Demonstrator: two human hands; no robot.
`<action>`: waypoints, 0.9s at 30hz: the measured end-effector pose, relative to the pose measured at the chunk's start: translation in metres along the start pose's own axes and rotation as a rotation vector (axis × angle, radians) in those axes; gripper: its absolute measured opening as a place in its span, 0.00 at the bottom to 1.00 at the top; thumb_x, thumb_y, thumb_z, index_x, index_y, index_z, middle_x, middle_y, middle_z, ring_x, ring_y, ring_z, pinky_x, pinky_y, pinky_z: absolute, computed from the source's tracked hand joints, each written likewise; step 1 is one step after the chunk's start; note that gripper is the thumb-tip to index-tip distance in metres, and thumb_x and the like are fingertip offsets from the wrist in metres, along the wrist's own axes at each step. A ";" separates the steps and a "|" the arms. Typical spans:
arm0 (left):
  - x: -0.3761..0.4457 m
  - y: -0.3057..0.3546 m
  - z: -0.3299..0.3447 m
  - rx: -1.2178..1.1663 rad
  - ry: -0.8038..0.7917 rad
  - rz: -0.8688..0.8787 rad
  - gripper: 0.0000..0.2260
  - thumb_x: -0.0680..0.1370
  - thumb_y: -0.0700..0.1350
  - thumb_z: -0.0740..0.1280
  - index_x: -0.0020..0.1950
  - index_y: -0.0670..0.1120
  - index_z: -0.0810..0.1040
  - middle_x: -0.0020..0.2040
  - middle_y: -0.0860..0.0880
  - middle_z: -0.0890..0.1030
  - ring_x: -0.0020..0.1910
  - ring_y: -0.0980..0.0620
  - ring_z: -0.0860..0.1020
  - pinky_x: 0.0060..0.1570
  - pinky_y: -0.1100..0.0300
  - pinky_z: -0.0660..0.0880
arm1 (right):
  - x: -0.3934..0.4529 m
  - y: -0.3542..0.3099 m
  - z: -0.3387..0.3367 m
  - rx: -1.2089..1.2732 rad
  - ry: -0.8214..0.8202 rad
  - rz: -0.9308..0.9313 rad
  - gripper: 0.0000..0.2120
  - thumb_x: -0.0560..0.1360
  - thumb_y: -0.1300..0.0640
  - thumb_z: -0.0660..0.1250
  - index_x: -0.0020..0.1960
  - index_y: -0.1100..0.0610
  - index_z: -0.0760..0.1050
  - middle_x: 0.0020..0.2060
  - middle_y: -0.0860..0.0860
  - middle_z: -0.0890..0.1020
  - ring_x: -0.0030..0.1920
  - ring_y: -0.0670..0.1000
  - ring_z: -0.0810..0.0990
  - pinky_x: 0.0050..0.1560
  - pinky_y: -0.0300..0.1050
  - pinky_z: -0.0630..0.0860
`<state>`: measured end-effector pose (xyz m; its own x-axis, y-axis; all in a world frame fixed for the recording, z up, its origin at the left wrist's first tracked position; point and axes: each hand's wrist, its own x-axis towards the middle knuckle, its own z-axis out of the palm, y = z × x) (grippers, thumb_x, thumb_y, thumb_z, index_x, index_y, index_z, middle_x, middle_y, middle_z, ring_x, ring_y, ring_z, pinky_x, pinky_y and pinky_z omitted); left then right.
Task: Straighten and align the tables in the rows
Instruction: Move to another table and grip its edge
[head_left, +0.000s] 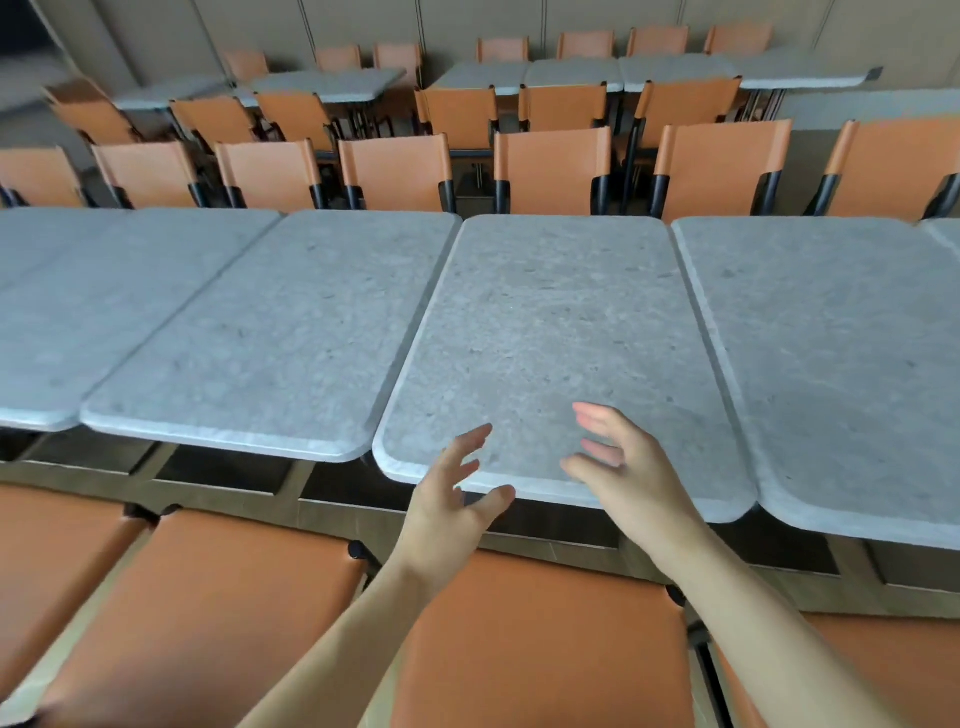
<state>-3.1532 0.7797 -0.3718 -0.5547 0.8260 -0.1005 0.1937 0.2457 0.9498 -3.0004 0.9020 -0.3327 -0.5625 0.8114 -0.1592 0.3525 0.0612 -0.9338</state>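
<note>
Both hands are hovering over the near edge of the middle table (545, 338), fingers spread and relaxed, gripping nothing. The left hand (457, 499) is sitting right at the front rim, thumb reaching along the edge; the right hand (623, 467) is floating just above the top, a little further in. Whether either is actually touching the stone is hard to tell.

This table is standing in the front row, between the left table (270, 338) and the right table (831, 338). Its near edge is sitting closer to the person than the left table's, so the front line is looking stepped there, though the wide lens is bending things. A narrow gap is showing on each side.

The step in hand seems to be squaring this table with its neighbours. The next move is likely calling for a firm hold on the front rim with both hands, then an even push away, keeping the sides parallel, and watching the chair (540, 639) pressed in below
</note>
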 end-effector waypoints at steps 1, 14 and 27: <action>-0.016 0.011 -0.012 -0.059 0.039 -0.001 0.26 0.78 0.42 0.72 0.69 0.65 0.72 0.68 0.66 0.74 0.67 0.62 0.73 0.59 0.68 0.71 | -0.014 -0.015 0.004 0.048 0.003 -0.018 0.25 0.77 0.60 0.67 0.72 0.43 0.71 0.69 0.38 0.74 0.67 0.40 0.74 0.62 0.39 0.69; -0.241 0.081 -0.182 -0.186 0.285 0.113 0.21 0.76 0.50 0.70 0.68 0.61 0.75 0.67 0.65 0.76 0.67 0.61 0.75 0.63 0.61 0.72 | -0.207 -0.136 0.119 0.186 -0.075 -0.200 0.19 0.79 0.60 0.68 0.66 0.43 0.76 0.64 0.41 0.79 0.60 0.36 0.79 0.69 0.52 0.74; -0.402 0.090 -0.281 -0.099 0.276 0.120 0.18 0.77 0.53 0.66 0.66 0.58 0.78 0.63 0.64 0.79 0.59 0.70 0.76 0.71 0.54 0.69 | -0.341 -0.181 0.221 0.255 -0.214 -0.219 0.18 0.80 0.59 0.66 0.67 0.44 0.76 0.63 0.40 0.79 0.65 0.40 0.76 0.71 0.52 0.72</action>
<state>-3.1406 0.3271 -0.1626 -0.7338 0.6740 0.0852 0.1990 0.0934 0.9755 -3.0377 0.4855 -0.1803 -0.7563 0.6541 0.0146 0.0251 0.0513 -0.9984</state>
